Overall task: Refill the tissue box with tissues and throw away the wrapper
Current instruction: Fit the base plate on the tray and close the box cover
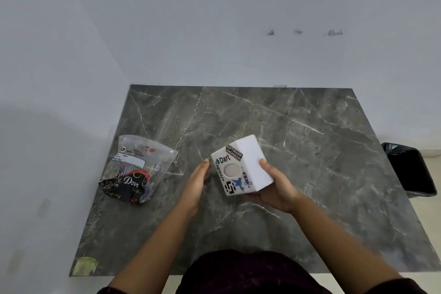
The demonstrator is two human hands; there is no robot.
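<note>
The white tissue box sits just right of the frame's centre, lifted off the dark marble table and tilted so its stickered face with the round dispensing hole points up and toward me. My right hand cradles it from below and from the right, thumb pressed on the plain white side and fingers clamped under the bottom edge. My left hand is just beside the box's left face, fingers straight and apart from one another; whether the fingertips touch the box I cannot tell, but that hand grips nothing. Through the hole I see only a pale grey surface, and I cannot say for certain whether that is tissue or the bare inside. To the left of centre, well apart from the box, the clear plastic tissue pack lies on the table, its wrapper crumpled, with dark printed material bunched in its lower half. How many tissues are left in it I cannot make out. At the right edge of the frame, off the table, stands a bin lined with a black bag. By my reckoning the job is near its start: the box looks closed and needs opening, the tissues must go in, and the wrapper, not yet thrown away, has to cross the whole table to that bin.
</note>
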